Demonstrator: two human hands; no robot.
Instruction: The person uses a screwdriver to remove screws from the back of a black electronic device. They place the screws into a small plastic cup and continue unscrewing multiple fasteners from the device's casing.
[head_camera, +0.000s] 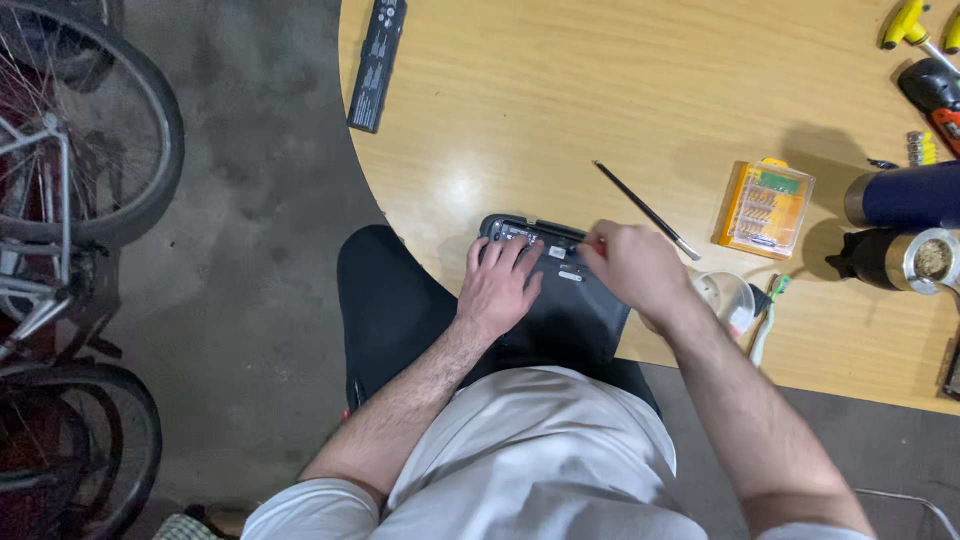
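**Upturned laptop steadied at the worktop's edge**

Bare grey concrete floor (250, 300) surrounds a curved, pale wooden worktop (600, 90), with bicycle wheels (90, 130) parked at the left. Nearest the camera, both forearms reach out over a white shirt and dark trousers. A black laptop (570, 320), underside up, lies half on the person's lap and half on the worktop's rim. It looks rigid and moderately heavy, its plastic shell smooth and probably slippery, with exposed parts near the far edge that seem delicate; the flat casing and side edges look like the safest places to hold.

The left hand (500, 290) lies palm down on the casing, fingers spread and pressing flat, wrist straight, its grip open rather than wrapped around anything. The right hand (635, 268) comes in from the right with the wrist bent, its fingers pinched together on a small tool at the laptop's far edge; the tool is mostly hidden.

Just beyond lie a thin black rod (645, 210), a clear cup (725, 295) and a green toothbrush (768, 320). Farther right sit an orange bit case (765, 208), a dark blue flask (905, 195) and yellow-handled tools (905, 22). A long black battery (377, 65) rests on the far left edge.
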